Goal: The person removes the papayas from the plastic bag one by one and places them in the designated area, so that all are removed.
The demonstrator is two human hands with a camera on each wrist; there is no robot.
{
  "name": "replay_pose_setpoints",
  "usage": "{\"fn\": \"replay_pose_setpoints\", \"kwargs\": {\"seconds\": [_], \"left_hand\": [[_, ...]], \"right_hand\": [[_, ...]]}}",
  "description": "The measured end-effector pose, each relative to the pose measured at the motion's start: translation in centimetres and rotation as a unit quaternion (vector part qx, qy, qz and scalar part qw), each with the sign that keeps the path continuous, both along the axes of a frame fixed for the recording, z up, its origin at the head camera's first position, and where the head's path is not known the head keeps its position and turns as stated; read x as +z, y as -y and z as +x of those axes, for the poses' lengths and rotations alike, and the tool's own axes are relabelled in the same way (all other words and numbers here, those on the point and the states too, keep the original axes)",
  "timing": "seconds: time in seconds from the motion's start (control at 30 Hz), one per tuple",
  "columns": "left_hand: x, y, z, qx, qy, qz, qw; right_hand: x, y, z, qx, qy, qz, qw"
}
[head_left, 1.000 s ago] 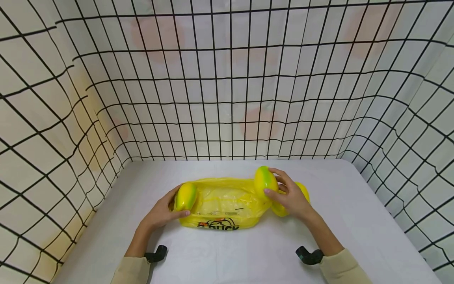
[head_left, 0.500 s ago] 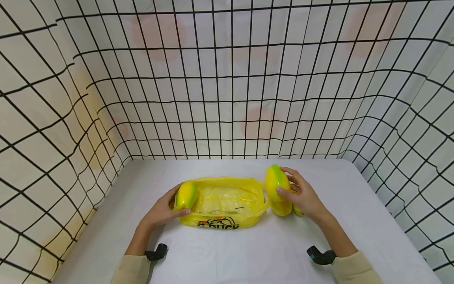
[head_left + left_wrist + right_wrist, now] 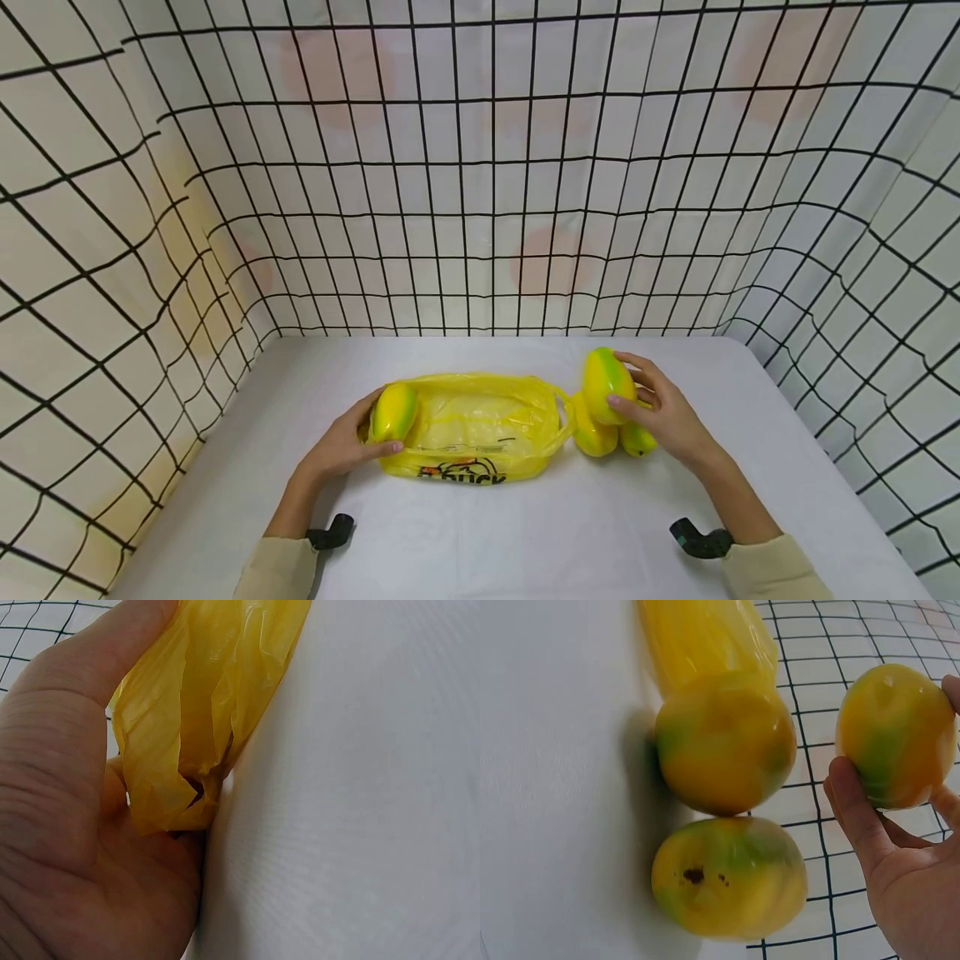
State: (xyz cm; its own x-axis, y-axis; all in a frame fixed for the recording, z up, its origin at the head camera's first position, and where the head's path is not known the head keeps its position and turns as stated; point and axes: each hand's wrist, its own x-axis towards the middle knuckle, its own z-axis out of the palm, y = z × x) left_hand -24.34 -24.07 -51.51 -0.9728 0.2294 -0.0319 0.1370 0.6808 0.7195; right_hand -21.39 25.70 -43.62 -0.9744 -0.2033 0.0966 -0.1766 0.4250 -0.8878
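Note:
A yellow plastic bag (image 3: 517, 465) with dark print lies on the white table, its mouth spread wide. My left hand (image 3: 347, 443) grips the bag's left end, thumb over the front rim. Inside that end a yellow-green mango (image 3: 394, 412) rests against the hand. In the left wrist view the crumpled bag (image 3: 202, 712) lies between thumb and fingers. My right hand (image 3: 670, 417) holds another mango (image 3: 606, 383) raised, right of the bag. Below it are two more mangoes, one (image 3: 595, 433) beside the bag handle and one (image 3: 637, 440) farther right; both show side by side in the right wrist view.
A black wire grid (image 3: 491, 208) stands around the back and both sides, with pale sheeting behind it. White table surface (image 3: 495, 542) stretches in front of the bag. Each wrist wears a black camera mount (image 3: 333, 532).
My right hand has carried its mango rightward, away from the bag's right end, showing more of the two mangoes below. The left hand and its mango stay in place.

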Motion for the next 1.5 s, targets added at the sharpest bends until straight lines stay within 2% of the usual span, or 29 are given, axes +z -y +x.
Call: {"fn": "replay_pose_setpoints", "kwargs": {"seconds": [0.57,1.5], "left_hand": [[0.2,-0.1,0.1,0.000,0.002,0.006,1.0000],[0.1,-0.2,0.1,0.006,0.007,0.011,0.9999]], "right_hand": [[-0.4,-3.2,0.3,-0.021,-0.012,0.035,0.9991],[-1.2,-7.7,0.4,-0.034,0.022,0.050,0.9980]]}}
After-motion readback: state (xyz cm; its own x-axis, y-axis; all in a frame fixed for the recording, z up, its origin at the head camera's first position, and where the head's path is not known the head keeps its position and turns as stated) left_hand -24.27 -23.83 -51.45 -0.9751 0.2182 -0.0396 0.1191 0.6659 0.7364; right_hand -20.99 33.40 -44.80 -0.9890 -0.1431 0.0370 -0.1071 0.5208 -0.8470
